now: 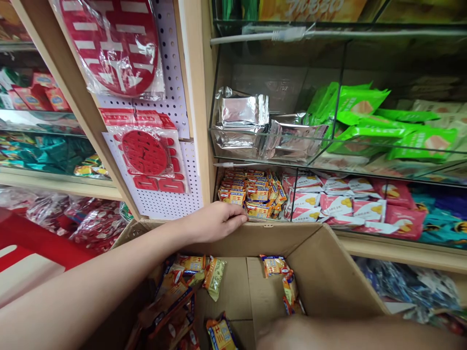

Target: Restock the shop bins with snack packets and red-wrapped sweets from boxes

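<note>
My left hand [217, 221] lies over the far rim of a cardboard box [312, 262], its fingers curled onto the edge just below the lowest shelf row. Inside the box are small orange-and-blue snack packets [221, 334], with several heaped on the left and a few by the right wall. One yellowish packet [215, 277] stands out near the left heap. Low in the box, by its right side, my right hand [282, 335] is smeared by motion and cut off by the frame. Its fingers cannot be made out.
Behind the box, a shelf compartment holds matching orange snack packets [255, 192], beside pink-and-white packets [335, 204]. Silver packets [242, 114] and green packets [365, 116] fill the shelf above. Red paper decorations [144, 150] hang on a pegboard [182, 184] at left.
</note>
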Demonstrator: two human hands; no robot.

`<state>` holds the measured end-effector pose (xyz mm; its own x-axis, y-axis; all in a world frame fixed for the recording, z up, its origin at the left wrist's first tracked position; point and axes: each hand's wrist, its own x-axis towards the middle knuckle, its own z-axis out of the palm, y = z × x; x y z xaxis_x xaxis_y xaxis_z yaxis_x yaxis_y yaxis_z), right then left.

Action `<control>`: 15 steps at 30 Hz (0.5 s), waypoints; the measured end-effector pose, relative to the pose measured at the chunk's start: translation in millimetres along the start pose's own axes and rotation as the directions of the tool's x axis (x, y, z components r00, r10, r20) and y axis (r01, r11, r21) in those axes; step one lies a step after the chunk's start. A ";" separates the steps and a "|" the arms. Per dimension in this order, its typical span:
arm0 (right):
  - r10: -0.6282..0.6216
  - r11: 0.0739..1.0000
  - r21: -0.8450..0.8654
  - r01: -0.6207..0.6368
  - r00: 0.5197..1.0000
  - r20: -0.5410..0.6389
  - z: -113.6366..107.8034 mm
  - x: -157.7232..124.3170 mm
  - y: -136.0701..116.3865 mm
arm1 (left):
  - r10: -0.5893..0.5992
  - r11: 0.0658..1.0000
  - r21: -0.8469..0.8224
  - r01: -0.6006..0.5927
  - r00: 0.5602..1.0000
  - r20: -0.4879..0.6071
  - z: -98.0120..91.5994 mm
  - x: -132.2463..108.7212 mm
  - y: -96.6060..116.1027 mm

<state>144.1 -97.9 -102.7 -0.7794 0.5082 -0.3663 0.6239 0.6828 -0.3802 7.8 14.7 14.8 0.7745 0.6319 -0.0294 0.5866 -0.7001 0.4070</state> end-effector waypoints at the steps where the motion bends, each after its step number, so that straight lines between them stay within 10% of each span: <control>1: 0.022 1.000 -0.007 -0.022 0.999 0.030 -13.6 -2.3 -3.7 | -0.007 1.000 -0.025 0.007 1.000 -0.002 0.4 0.3 -0.4; 5: 0.097 0.992 0.092 -0.084 0.985 -0.141 -70.9 -20.6 -5.5 | -0.041 0.959 -0.282 0.015 0.995 -0.087 0.9 1.3 -2.9; 9: 0.264 0.864 0.498 0.074 0.775 -0.574 -102.0 -37.0 9.0 | -0.083 0.707 -0.707 -0.038 0.987 -0.136 -4.0 -0.8 -2.0; 15: 0.419 0.675 0.672 0.303 0.592 -0.688 -100.3 -39.5 22.1 | -0.081 0.619 -0.785 -0.025 0.992 -0.095 -5.3 -3.4 8.1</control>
<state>183.0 -50.2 -11.4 -0.2392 0.9484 0.2081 0.2232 0.2623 -0.9388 8.7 8.7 23.0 0.6982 0.7154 0.0246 0.1579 -0.1874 0.9695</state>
